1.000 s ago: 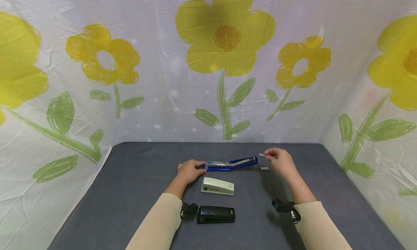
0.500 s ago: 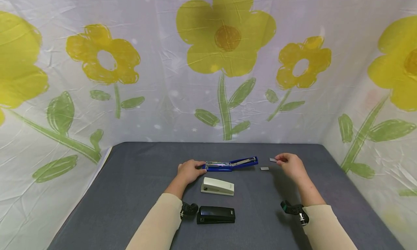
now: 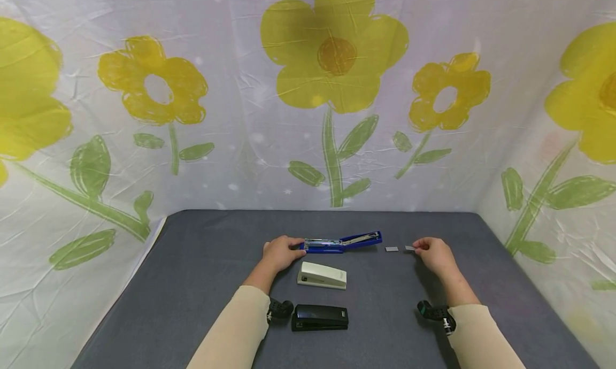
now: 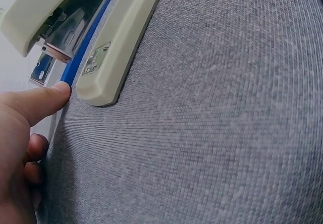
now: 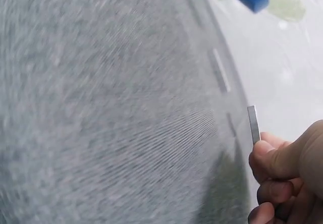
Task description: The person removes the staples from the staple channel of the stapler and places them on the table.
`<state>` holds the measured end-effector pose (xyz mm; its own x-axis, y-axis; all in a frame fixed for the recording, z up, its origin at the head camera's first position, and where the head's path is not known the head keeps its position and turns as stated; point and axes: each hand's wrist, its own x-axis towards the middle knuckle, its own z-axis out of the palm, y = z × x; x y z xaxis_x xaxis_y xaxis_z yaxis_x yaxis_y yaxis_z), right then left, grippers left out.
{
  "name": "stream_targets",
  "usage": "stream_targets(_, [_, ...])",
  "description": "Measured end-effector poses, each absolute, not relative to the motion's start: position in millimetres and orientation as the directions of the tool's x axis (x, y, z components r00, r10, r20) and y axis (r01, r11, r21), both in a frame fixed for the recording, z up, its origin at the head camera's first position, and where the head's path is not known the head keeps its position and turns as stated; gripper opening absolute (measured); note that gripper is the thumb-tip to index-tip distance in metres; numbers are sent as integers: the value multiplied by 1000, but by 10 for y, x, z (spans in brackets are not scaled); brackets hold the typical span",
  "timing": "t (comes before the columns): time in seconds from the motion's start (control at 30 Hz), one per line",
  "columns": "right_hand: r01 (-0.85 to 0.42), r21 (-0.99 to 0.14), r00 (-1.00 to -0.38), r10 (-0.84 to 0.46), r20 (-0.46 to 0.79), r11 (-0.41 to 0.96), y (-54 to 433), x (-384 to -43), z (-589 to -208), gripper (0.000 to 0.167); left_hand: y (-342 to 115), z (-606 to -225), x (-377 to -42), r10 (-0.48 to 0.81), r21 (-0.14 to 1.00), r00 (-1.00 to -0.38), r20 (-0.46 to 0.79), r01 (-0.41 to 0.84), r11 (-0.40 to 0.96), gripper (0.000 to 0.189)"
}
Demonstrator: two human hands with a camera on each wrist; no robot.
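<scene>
One grey strip (image 3: 409, 248) is pinched in the right grip (image 3: 434, 255); a second strip (image 3: 392, 249) lies just left of it on the table (image 3: 192, 262). The left grip (image 3: 280, 253) pinches one end of the opened blue stapler (image 3: 324, 249); nearer the person sit a white stapler (image 3: 321, 276) and a black stapler (image 3: 320, 317).

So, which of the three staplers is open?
The blue stapler, held at one end by the left hand: its top is swung back off its base. The white stapler and black stapler aren't.
</scene>
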<state>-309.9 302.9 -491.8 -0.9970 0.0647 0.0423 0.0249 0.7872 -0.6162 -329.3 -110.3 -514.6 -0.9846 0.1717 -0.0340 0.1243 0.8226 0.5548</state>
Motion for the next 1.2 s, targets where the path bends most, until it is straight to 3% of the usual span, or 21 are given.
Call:
stream_targets(0.77, [60,-588,-995,94,28,807,3043,-3099,-5013,17,-1090,-5151,-3278,174,559,-985,-15,136,818,41])
stream_targets(1.2, [-9,-611,-993,66,101,792,2839,-3039,-4816,22,-1191,-5241,-3302,192,687,-981,13,149,711,55])
